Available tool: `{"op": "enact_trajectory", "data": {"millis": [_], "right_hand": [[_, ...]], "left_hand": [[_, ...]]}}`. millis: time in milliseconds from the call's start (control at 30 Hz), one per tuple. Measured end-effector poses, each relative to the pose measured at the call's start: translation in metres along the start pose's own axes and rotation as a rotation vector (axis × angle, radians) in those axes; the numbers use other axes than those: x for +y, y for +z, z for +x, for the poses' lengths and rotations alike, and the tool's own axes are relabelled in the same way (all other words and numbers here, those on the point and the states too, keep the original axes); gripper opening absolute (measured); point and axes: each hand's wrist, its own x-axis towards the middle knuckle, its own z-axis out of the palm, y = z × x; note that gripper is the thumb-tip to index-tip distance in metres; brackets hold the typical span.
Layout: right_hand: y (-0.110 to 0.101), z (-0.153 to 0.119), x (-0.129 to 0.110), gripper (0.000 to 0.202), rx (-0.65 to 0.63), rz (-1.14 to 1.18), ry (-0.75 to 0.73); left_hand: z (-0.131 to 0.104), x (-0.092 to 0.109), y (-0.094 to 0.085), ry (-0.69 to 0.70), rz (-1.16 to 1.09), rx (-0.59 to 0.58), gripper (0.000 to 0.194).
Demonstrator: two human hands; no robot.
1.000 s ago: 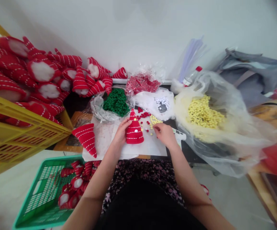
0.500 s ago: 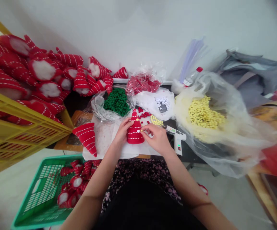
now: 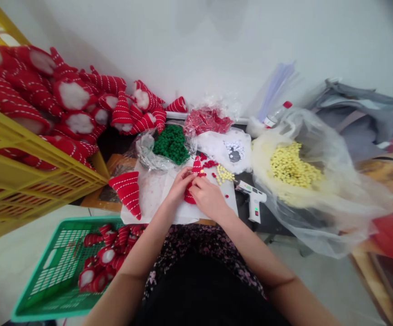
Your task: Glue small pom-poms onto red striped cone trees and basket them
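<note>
A red cone-shaped hat with white dashed stripes stands tip-away on white paper, mostly covered by my hands. My left hand is closed on its left side. My right hand lies across its front, fingers bent and pressed against the fabric; any small piece under the fingertips is hidden. A yellow pompom shows near the tip. Left of my hands lies a flat red striped cone. Loose red pompoms and yellow pompoms are just beyond. A white glue gun rests to the right.
Bags of green pompoms, white pompoms and yellow pompoms line the back and right. A yellow crate stands left, beside piled stuffed red cones. Below is a green basket with small red stuffed pieces.
My right hand has moved left from the hat's right edge onto its front, now covering the white pompom seen there before. The view has shifted slightly.
</note>
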Motion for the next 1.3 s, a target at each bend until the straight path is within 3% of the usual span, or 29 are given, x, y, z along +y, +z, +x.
{"op": "enact_trajectory", "data": {"millis": [133, 200, 267, 433, 500, 667, 800, 1000, 1133, 1300], "right_hand": [[-0.017, 0.004, 0.012, 0.018, 0.242, 0.214, 0.022], [-0.027, 0.015, 0.029, 0.017, 0.389, 0.297, 0.132], [-0.030, 0.033, 0.051, 0.015, 0.438, 0.331, 0.252], [-0.007, 0.093, 0.095, 0.014, 0.155, 0.483, 0.337], [0.007, 0.115, 0.099, 0.016, 0.045, 0.474, 0.286], [0.033, 0.146, 0.093, 0.021, -0.182, 0.195, 0.170], [0.037, 0.148, 0.092, 0.017, -0.226, 0.116, 0.183], [0.033, 0.136, 0.092, 0.031, -0.253, 0.042, 0.210], [0.035, 0.135, 0.092, 0.018, -0.284, 0.023, 0.239], [0.038, 0.137, 0.094, 0.017, -0.271, 0.030, 0.277]], "left_hand": [[-0.002, 0.002, 0.002, -0.030, -0.037, -0.006, 0.033], [-0.003, 0.003, 0.002, -0.058, -0.071, 0.005, 0.035], [-0.003, 0.003, 0.002, -0.084, -0.099, 0.025, 0.036], [-0.007, 0.009, 0.001, -0.133, -0.165, 0.084, 0.039], [-0.010, 0.013, 0.001, -0.155, -0.184, 0.101, 0.041], [-0.012, 0.020, 0.004, -0.172, -0.247, 0.133, 0.041], [-0.010, 0.020, 0.004, -0.163, -0.257, 0.134, 0.040], [-0.010, 0.018, 0.003, -0.182, -0.245, 0.150, 0.047], [-0.011, 0.019, 0.003, -0.176, -0.216, 0.182, 0.047], [-0.010, 0.019, 0.004, -0.178, -0.228, 0.122, 0.043]]}}
